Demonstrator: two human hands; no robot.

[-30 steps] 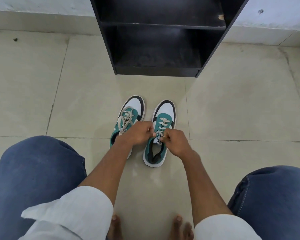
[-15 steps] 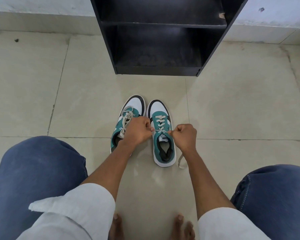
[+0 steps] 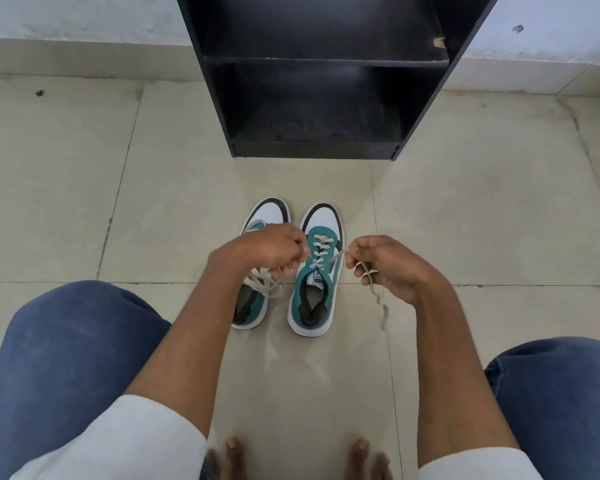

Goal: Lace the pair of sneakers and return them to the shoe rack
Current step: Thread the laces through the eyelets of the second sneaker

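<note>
Both grips closed on lace ends: right hand (image 3: 388,265) and left hand (image 3: 274,249) draw the lace (image 3: 336,255) of the right sneaker (image 3: 314,299), left sneaker (image 3: 253,299) at 9 o'clock, shoe rack (image 3: 319,147) at 12 o'clock on the floor (image 3: 465,220).

White sleeves (image 3: 118,441), blue jeans (image 3: 66,348), barefoot.

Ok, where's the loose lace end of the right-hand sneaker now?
Head view: the lace end dangles from the right hand, right of the right-hand sneaker.
</note>
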